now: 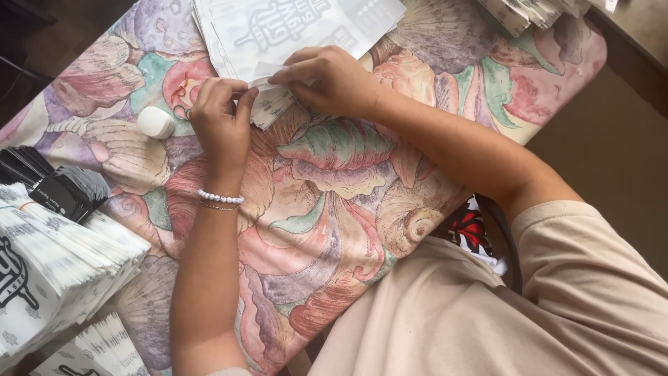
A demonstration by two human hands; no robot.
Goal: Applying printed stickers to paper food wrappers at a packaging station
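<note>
Beige shirt [501,313] lowest in frame, against the near edge of a shell-patterned tablecloth [327,209]. Wide bare cloth between the forearms; far right corner dropping off to brown floor. Two hands at the far side: left hand [221,122] and right hand [327,78], fingers of both pinched together on one small white paper piece [268,97], just off the cloth beside a flat stack of printed white sheets [292,28]. One white round-cornered eraser-like block [155,122] just left of the left hand. Leaning rows of white printed packets [56,271] and one bundle of black cards [59,184] at the left edge. No containers visible.
</note>
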